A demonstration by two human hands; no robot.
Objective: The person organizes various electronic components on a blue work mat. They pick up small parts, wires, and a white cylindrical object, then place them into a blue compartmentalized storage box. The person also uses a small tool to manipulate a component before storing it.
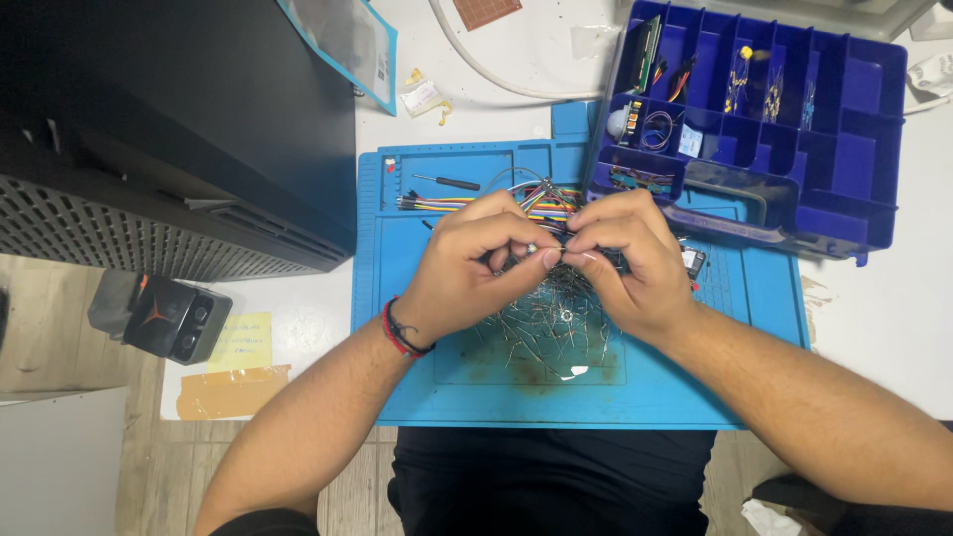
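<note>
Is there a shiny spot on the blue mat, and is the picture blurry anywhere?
In the head view, a small white glare spot sits on the blue mat below the wire pile; the left hand and right hand look sharp; light is even, shadows soft.

I sit at a white desk [893, 328], its top evenly and brightly lit. Left of my hands stands a black case [169, 129] with a perforated side. Below it, past the desk edge, I see a wood-plank floor [60, 308], which also shows near me, under my forearms.
</note>
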